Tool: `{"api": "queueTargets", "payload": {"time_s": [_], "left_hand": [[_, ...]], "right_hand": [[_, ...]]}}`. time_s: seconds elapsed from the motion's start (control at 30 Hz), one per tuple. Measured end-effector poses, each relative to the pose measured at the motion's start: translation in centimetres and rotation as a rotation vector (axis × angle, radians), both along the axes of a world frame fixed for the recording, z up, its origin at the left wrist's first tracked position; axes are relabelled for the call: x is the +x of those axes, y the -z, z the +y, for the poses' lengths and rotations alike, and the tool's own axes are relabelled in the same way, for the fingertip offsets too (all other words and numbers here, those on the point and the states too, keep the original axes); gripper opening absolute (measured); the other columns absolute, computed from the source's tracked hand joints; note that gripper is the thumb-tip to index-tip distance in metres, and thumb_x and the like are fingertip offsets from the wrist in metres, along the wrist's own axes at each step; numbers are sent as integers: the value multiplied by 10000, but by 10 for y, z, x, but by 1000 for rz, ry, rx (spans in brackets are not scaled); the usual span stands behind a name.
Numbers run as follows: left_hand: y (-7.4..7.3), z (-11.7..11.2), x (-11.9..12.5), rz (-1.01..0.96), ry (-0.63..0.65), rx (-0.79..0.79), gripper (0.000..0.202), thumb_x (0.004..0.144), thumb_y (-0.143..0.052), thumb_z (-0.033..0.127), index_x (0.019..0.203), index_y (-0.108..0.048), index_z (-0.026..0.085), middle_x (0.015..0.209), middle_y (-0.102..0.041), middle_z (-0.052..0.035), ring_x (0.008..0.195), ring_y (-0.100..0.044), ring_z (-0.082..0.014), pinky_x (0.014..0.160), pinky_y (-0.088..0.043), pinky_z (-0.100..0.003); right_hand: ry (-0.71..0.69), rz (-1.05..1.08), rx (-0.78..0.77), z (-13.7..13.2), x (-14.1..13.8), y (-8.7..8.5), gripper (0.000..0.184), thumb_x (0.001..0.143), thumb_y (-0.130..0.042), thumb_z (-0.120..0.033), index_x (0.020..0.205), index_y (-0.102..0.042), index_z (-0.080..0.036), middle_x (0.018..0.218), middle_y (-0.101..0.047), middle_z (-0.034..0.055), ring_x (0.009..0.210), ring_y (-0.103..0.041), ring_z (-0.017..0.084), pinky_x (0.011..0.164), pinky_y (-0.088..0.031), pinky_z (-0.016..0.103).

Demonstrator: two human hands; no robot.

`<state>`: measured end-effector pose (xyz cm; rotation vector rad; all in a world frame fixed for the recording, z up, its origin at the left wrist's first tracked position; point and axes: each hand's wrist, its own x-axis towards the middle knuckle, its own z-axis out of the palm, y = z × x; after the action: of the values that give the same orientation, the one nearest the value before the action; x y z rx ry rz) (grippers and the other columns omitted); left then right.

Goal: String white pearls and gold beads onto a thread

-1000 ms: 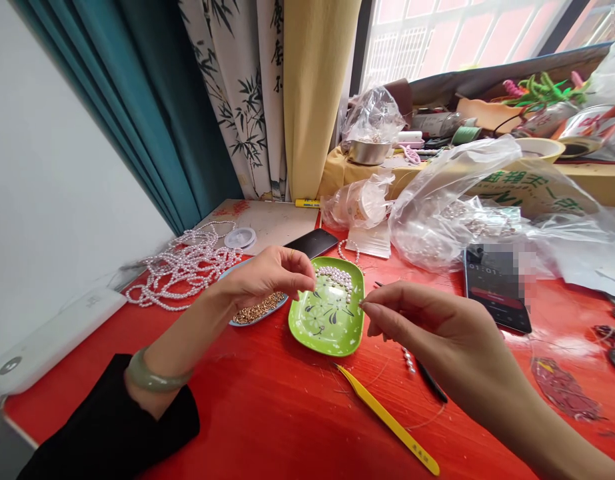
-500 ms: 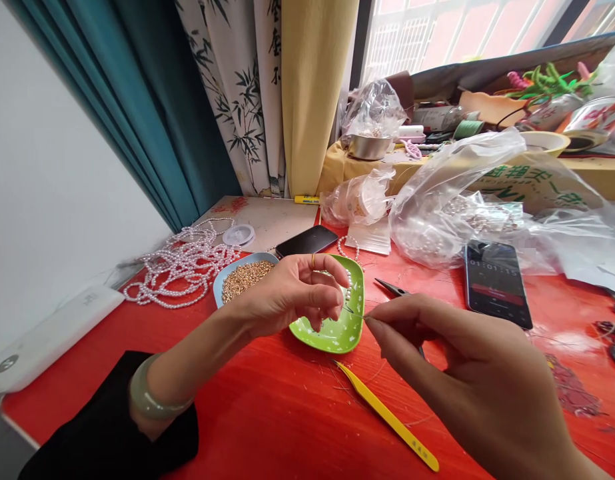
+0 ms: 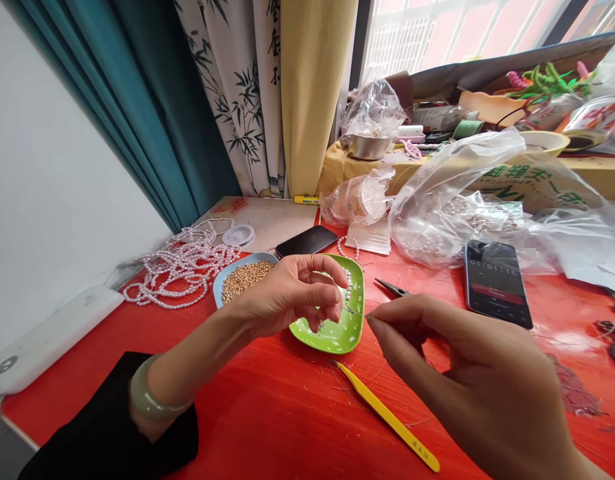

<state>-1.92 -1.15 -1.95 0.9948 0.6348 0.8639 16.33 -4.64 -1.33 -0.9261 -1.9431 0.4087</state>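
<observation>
Above the green plate (image 3: 348, 330), my left hand (image 3: 307, 293) is closed in a pinch on one end of a thin, dark thread (image 3: 354, 311). The thread's other end sits between the thumb and forefinger of my right hand (image 3: 452, 360), which is also closed. White pearl beads (image 3: 348, 283) lie on the plate, partly hidden by my left hand. Behind my left wrist, a blue dish (image 3: 218, 283) holds small gold beads (image 3: 244, 280). Yellow tweezers (image 3: 387, 413) rest on the red table below the plate. Pliers (image 3: 390, 287) lie behind my right hand, mostly covered.
Strands of pearl beads (image 3: 187, 263) are heaped at the left, near a white device (image 3: 52, 340). A dark phone (image 3: 307, 241) lies behind the plate, and another phone (image 3: 497, 283) shows a timer at the right. Clear plastic bags (image 3: 437, 220) crowd the back by the window sill.
Both hands keep nearly the same place and pinch. The thread between them has shifted slightly, and my right hand has moved only a little.
</observation>
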Motion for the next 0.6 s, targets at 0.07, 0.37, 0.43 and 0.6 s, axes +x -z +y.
{"api": "queueTargets", "payload": {"time_s": [0.07, 0.37, 0.43, 0.6], "left_hand": [[0, 0, 0, 2, -2, -1, 273, 570, -806, 277, 706, -607, 150, 495, -608, 32, 415, -526, -49, 350, -393, -92], [0, -1, 1, 9, -32, 8, 131, 657, -736, 167, 705, -615, 152, 520, -658, 23, 425, -569, -48, 364, -414, -83], [0, -2, 2, 12, -50, 32, 103, 680, -717, 142, 702, -617, 150, 527, -667, 24, 432, -577, -44, 377, -425, -80], [-2, -4, 4, 5, -105, 81, 90, 696, -712, 138, 706, -624, 151, 535, -673, 32, 475, -609, -50, 400, -447, -79]], "right_hand": [[-5, -1, 3, 0, 0, 1, 134, 767, -550, -105, 716, -599, -219, 541, -589, -64, 435, -497, 56, 436, -379, 181], [8, -66, 44, -2, 2, -4, 126, 764, -541, -108, 697, -594, -201, 524, -592, -48, 420, -495, 55, 404, -362, 183], [13, -67, 68, -2, 2, -5, 121, 770, -538, -118, 696, -591, -197, 525, -588, -44, 423, -488, 53, 404, -359, 181], [40, -122, 123, -3, 1, -3, 122, 772, -531, -108, 686, -572, -185, 518, -566, -34, 432, -479, 54, 412, -352, 186]]}}
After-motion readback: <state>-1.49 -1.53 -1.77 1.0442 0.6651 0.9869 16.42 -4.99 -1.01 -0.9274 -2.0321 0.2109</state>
